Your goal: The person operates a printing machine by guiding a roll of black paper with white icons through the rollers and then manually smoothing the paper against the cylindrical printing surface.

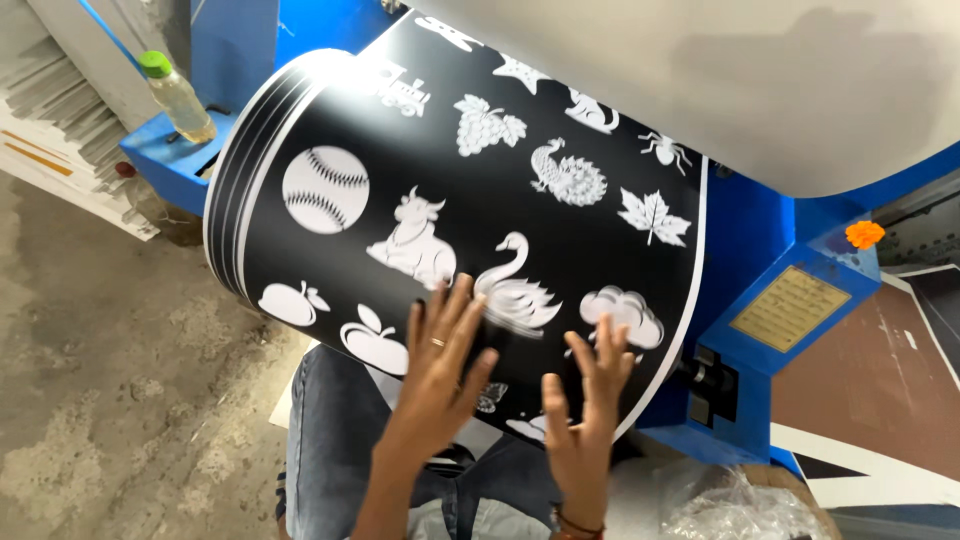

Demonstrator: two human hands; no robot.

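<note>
— Pressing flat on the black printed sheet [470,200] with both palms, fingers spread, nothing pinched or clasped. Left hand [440,365] down by the white apple and swan shapes, ring showing; right hand [590,400] lower, near the cloud shape, close to the sheet's white right border.

— Seems right. Probably best kept that way: even pressure from open palms, no fingertip digging, no dragging sideways, lest the film crease or smear.

— Glossy, by the look of it. Thin and flexible, curving smoothly over the blue machine [790,290], hanging down toward the lap in jeans.

— White silhouettes all over: a stitched ball, a bull, grapes, a peacock, a maple leaf, a spider. Crisp edges, flat fill.

— Pale grey roller [760,90] above, matte, broad and cylindrical. Brass-coloured plate on the machine's side, small orange flower beside it.

— Plastic bottle [178,95] with green cap and yellowish liquid at upper left. Rough concrete floor [100,400] below, dusty; crinkled clear plastic at lower right.
</note>
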